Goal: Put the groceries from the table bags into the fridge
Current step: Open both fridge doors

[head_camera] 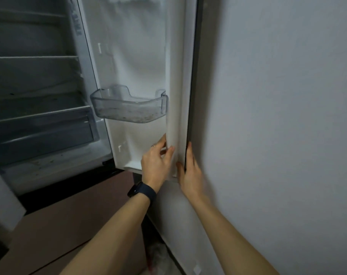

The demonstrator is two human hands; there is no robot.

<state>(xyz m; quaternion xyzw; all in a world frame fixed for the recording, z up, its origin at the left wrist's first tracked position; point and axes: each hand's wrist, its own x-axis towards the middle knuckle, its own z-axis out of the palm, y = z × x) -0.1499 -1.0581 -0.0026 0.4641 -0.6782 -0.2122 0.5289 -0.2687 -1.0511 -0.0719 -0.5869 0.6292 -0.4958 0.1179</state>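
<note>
Edge of fridge door [141, 56] gripped by left hand [155, 161] and right hand [190, 171], right fingers [189, 151] partly hidden behind it.

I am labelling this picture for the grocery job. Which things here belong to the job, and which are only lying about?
Job: fridge door, held at its edge by left hand and right hand; door bin; shelves; drawer.
Lying about: wristwatch; wall.

Grey wall [278, 116], brown floor [69, 225]
</note>
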